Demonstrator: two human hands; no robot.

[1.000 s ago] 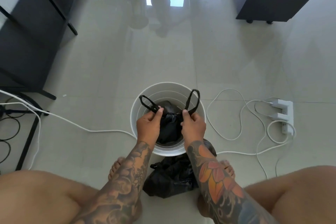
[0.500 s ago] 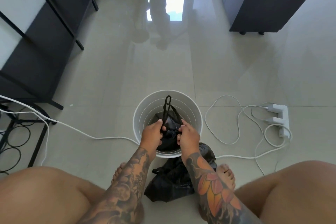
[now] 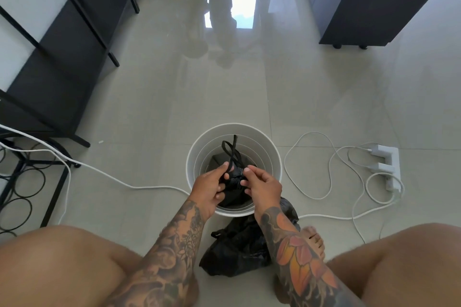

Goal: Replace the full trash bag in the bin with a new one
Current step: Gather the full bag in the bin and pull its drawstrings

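Observation:
A white round bin (image 3: 268, 154) stands on the floor between my knees. A black trash bag (image 3: 232, 174) sits inside it, and its two handle loops (image 3: 231, 151) stick up, crossed over each other. My left hand (image 3: 208, 188) grips one handle just above the bag. My right hand (image 3: 263, 185) pinches the bag's gathered top, fingers partly spread. A second black bag (image 3: 239, 252) lies crumpled on the floor just in front of the bin, by my feet.
A white power strip (image 3: 385, 166) with plugs lies to the right, its white cables (image 3: 309, 164) looping over the floor. Another white cable (image 3: 104, 172) runs in from the left. Black shelving (image 3: 57, 57) stands left, a dark cabinet (image 3: 374, 2) back right.
The two handles, held apart a second ago, have been brought together and crossed. My hands have closed in on the bag's top, and the view has tilted up slightly.

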